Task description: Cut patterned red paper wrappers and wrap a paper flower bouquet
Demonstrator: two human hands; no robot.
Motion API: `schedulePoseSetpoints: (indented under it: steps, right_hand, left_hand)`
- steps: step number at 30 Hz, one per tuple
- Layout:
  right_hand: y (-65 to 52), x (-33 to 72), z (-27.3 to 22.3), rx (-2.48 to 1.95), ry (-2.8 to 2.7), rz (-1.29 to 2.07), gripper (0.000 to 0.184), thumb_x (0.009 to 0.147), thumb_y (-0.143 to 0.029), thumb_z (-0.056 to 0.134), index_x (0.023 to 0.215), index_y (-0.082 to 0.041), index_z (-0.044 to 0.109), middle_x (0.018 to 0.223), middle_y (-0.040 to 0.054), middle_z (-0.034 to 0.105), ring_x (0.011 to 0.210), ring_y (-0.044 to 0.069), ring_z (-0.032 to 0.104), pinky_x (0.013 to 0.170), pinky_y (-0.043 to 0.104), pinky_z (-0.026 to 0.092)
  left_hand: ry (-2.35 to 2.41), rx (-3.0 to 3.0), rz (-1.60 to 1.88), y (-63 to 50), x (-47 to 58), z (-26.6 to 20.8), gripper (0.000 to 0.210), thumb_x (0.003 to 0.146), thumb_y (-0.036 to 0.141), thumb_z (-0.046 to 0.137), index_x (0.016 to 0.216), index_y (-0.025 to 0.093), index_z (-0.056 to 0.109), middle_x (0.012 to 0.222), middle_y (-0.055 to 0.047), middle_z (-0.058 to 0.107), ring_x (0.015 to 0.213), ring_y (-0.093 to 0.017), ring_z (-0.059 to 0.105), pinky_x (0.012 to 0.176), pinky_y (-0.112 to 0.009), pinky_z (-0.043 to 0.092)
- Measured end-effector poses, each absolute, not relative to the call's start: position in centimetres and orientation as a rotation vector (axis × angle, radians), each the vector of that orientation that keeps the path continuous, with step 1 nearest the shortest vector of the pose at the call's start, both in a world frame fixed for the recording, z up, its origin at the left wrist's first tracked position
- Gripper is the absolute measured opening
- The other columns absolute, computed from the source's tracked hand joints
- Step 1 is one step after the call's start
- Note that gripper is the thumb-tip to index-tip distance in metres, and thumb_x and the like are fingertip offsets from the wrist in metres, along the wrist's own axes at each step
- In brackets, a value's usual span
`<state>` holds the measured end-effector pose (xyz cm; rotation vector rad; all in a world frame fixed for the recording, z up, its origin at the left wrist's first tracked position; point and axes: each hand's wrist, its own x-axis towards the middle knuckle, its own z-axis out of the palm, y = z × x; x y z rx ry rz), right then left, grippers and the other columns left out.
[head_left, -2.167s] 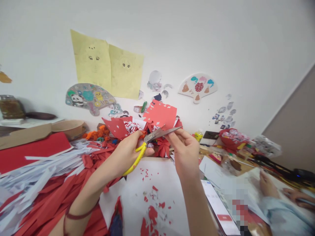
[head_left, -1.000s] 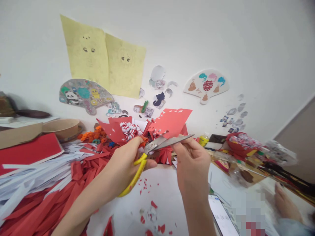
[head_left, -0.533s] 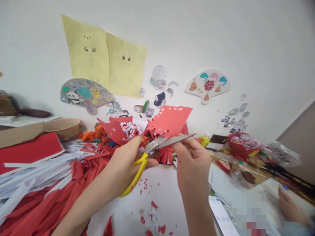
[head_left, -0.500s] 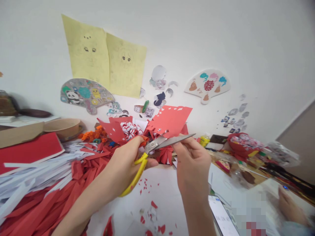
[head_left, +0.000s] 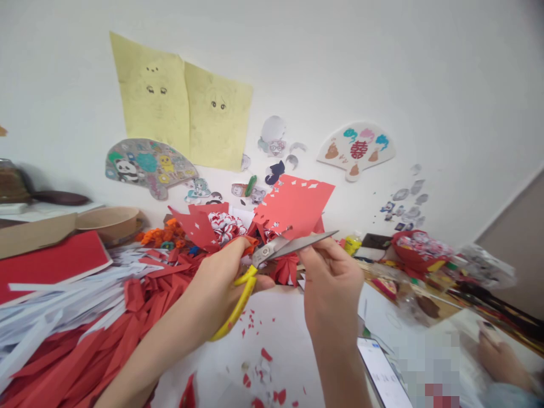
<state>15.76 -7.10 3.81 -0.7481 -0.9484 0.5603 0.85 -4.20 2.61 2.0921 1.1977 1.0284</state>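
Clock read from the pivot of the scissors. One pair of scissors (head_left: 264, 253), yellow-handled, at centre, blades pointing to two o'clock. One red sheet (head_left: 297, 207) at one o'clock, raised above the desk, holes along its top edge, left edge notched. Two yellow drawings (head_left: 155, 102) on the wall at eleven; two fans (head_left: 359, 148), at ten and two. One phone (head_left: 382, 368) at four, one bowl (head_left: 106, 218) at nine. Red scraps (head_left: 266, 354) at six and paper strips (head_left: 102, 345) at eight: too many to count.

My left hand (head_left: 225, 272) is clamped round the scissor handles; the blades stand slightly parted. My right hand (head_left: 331, 277) is pinched, thumb and fingertips together on the sheet's lower edge, right by the blades.

One handle loop is mostly hidden by my left hand. A blade covers part of the sheet's lower edge; cannot tell whether paper sits between the blades. Phone cut off at the bottom. A co-worker's hand (head_left: 499, 354) toward four is blurred; pixelated patch beside it, unreadable.
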Motion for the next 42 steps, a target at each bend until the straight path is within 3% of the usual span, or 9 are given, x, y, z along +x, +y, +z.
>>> schedulePoseSetpoints:
  steps: [14, 34, 42]
  right_hand:
    - [-7.1, 16.1, 3.8, -0.773, -0.970, 0.527, 0.007, 0.073, -0.022, 0.073, 0.080, -0.019, 0.073, 0.057, -0.0034, 0.065, 0.053, 0.011, 0.058, 0.050, 0.021, 0.048]
    - [-8.1, 17.0, 4.5, -0.784, -1.083, 0.516, 0.007, 0.076, -0.019, 0.072, 0.083, -0.020, 0.073, 0.072, -0.0013, 0.072, 0.071, 0.012, 0.069, 0.064, 0.020, 0.057]
    - [-8.1, 17.2, 4.6, -0.787, -1.092, 0.502, 0.005, 0.074, -0.016, 0.071, 0.077, -0.020, 0.072, 0.071, -0.0012, 0.072, 0.070, 0.012, 0.069, 0.064, 0.019, 0.058]
  left_hand:
    - [1.228, 2.080, 1.021, -4.4, 0.9, 2.7, 0.023, 0.079, 0.037, 0.059, 0.084, 0.024, 0.042, 0.078, 0.001, 0.062, 0.071, -0.020, 0.061, 0.056, -0.024, 0.039]
    - [1.255, 2.220, 1.010, -5.0, 0.5, 3.2, 0.021, 0.081, 0.033, 0.058, 0.081, 0.024, 0.038, 0.072, 0.005, 0.055, 0.063, -0.015, 0.056, 0.055, -0.022, 0.036]
    - [1.226, 2.233, 1.006, -5.0, 0.5, 2.9, 0.018, 0.082, 0.031, 0.055, 0.082, 0.025, 0.038, 0.073, 0.005, 0.058, 0.065, -0.015, 0.061, 0.054, -0.021, 0.038]
